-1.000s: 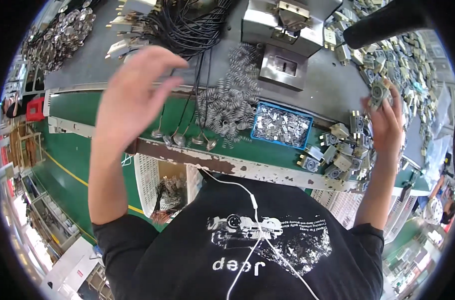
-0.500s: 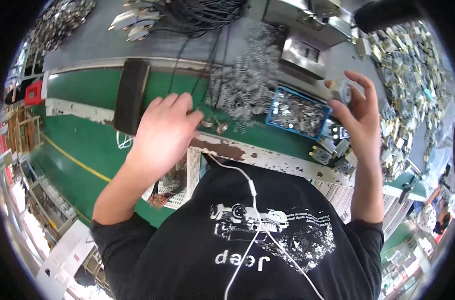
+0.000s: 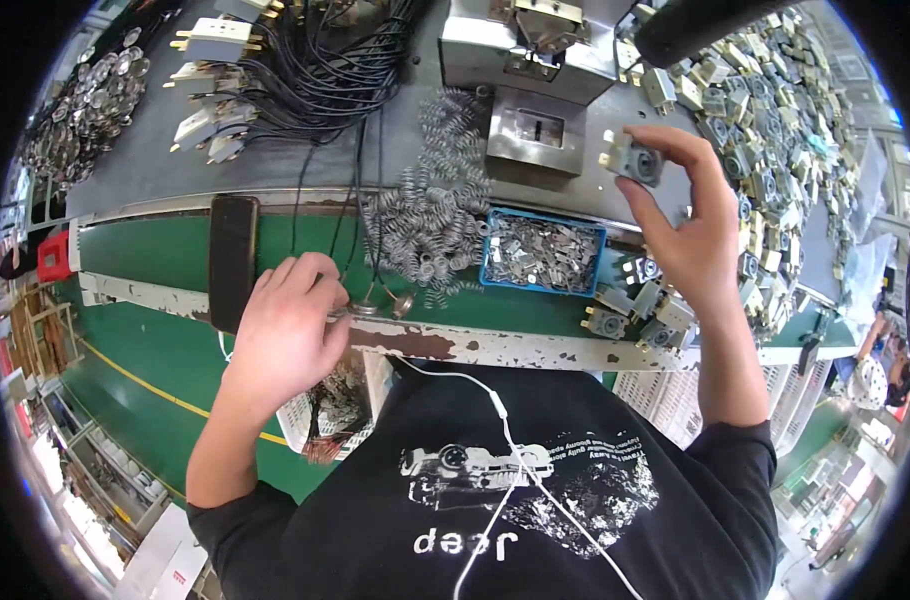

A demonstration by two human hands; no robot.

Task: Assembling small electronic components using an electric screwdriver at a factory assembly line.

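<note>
Right hand [image 3: 697, 222] holds a plug [image 3: 637, 162] apart from the metal block's right edge [image 3: 579, 140].

Here's a grey plug [image 3: 643, 163], pinched between thumb and forefinger of the right hand [image 3: 700, 220], held up, prongs pointing left, round dark hollow showing. And over left, black cords [image 3: 358, 190] dangle down to round, silvery metal ends [image 3: 403, 304], lying just beside the left hand [image 3: 290, 330], whose grip I can't make out.
</note>
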